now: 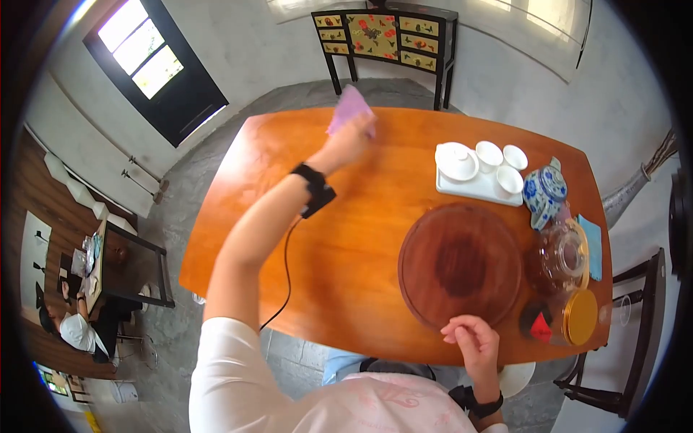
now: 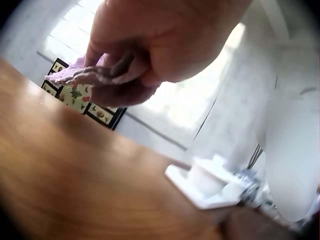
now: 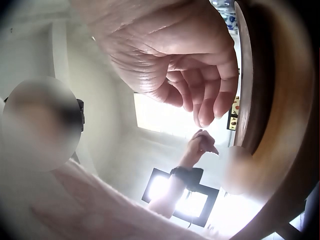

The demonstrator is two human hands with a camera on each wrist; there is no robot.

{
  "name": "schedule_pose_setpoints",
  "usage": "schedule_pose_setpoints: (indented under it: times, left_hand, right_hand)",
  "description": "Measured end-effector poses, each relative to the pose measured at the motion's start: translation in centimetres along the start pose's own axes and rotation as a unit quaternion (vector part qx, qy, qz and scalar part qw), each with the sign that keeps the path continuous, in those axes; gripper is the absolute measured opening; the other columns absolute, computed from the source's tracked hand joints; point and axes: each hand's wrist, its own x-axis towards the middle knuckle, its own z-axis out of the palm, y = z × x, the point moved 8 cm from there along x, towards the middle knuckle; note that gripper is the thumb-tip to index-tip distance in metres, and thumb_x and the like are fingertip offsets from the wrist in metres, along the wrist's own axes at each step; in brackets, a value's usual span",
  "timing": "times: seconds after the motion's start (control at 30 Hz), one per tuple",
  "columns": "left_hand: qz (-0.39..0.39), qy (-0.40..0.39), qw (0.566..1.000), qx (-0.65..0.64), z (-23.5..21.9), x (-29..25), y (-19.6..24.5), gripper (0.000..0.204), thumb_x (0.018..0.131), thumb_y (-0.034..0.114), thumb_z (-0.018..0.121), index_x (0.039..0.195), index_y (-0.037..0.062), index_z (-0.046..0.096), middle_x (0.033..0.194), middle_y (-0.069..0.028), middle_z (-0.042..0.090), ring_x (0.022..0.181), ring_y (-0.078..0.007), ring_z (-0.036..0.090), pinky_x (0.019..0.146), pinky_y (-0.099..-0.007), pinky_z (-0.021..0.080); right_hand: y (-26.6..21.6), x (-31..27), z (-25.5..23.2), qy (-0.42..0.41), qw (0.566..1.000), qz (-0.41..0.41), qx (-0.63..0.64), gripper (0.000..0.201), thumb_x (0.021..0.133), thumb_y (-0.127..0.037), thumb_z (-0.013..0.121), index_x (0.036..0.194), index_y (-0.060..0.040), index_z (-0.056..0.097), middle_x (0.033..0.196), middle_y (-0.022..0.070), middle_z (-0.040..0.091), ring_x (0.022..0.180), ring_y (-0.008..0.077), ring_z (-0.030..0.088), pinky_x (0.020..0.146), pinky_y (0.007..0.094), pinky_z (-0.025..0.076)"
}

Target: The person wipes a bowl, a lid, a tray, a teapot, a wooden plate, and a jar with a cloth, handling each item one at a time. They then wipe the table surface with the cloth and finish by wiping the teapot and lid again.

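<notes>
A: Reaching toward the upper middle of the head view, the left hand (image 1: 349, 141) has its fingers curled round a purple cloth (image 1: 349, 110), holding it down near the far edge of the table (image 1: 289, 238), as one would hold a rag to wipe wood.

B: Does the cloth touch the wood?

A: Seemingly. The left wrist view is blurred; there the cloth (image 2: 95, 80) sits bunched under the fingers (image 2: 125, 62), so I can't say how flat it lies.

B: And moving right?

A: A white tray (image 1: 476, 186) with a lidded bowl and three small cups (image 1: 489, 153) stands at upper right, pushed well apart from the cloth. Below it lies a round wooden tray (image 1: 460, 264). Right of that stand a blue-and-white pot (image 1: 544, 189), a glass teapot (image 1: 561, 256) and a gold-lidded jar (image 1: 580, 316), crowded along the table's right edge.

B: The other hand?

A: The right hand (image 1: 473, 345) rests at the wooden tray's near rim, lower right, fingers (image 3: 200, 95) loosely curled, holding nothing, perhaps steadying the body.
</notes>
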Motion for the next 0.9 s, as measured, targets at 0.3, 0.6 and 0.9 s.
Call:
schedule_pose_setpoints:
  times: [0.3, 0.6, 0.9]
  left_hand:
    - [0.022, -0.294, 0.909, 0.295, 7.4, -1.5, -17.3, 0.043, 0.098, 0.033, 0.027, 0.137, 0.0186, 0.038, 0.147, -0.0134, 0.026, 0.130, -0.0452, 0.028, 0.103, -0.0593, 0.029]
    - [-0.372, -0.285, 0.838, 0.279, -11.8, -32.4, -30.9, 0.044, 0.098, 0.033, 0.026, 0.142, 0.0226, 0.026, 0.153, -0.0110, 0.006, 0.139, -0.0403, 0.007, 0.111, -0.0525, 0.016]
    - [-0.431, 0.184, 0.883, 0.008, -19.8, -36.1, -17.3, 0.035, 0.098, 0.027, 0.039, 0.114, 0.0034, 0.059, 0.082, -0.0005, 0.057, 0.077, -0.0126, 0.055, 0.068, -0.0264, 0.046]
  right_hand:
    - [-0.5, 3.4, 1.6, -0.033, 0.990, -0.012, -0.136, 0.011, 0.085, 0.000, 0.056, 0.094, 0.0022, 0.062, 0.084, 0.0094, 0.066, 0.073, 0.0143, 0.063, 0.067, 0.0248, 0.050]
    - [-0.6, 3.4, 3.9, -0.081, 0.979, -0.040, -0.185, 0.011, 0.083, -0.001, 0.058, 0.092, 0.0008, 0.063, 0.083, 0.0089, 0.065, 0.072, 0.0164, 0.061, 0.067, 0.0257, 0.048]
    - [-1.2, 1.9, 5.0, -0.115, 0.956, -0.091, -0.255, 0.010, 0.081, -0.002, 0.059, 0.091, -0.0016, 0.062, 0.083, 0.0097, 0.065, 0.075, 0.0228, 0.060, 0.069, 0.0305, 0.047]
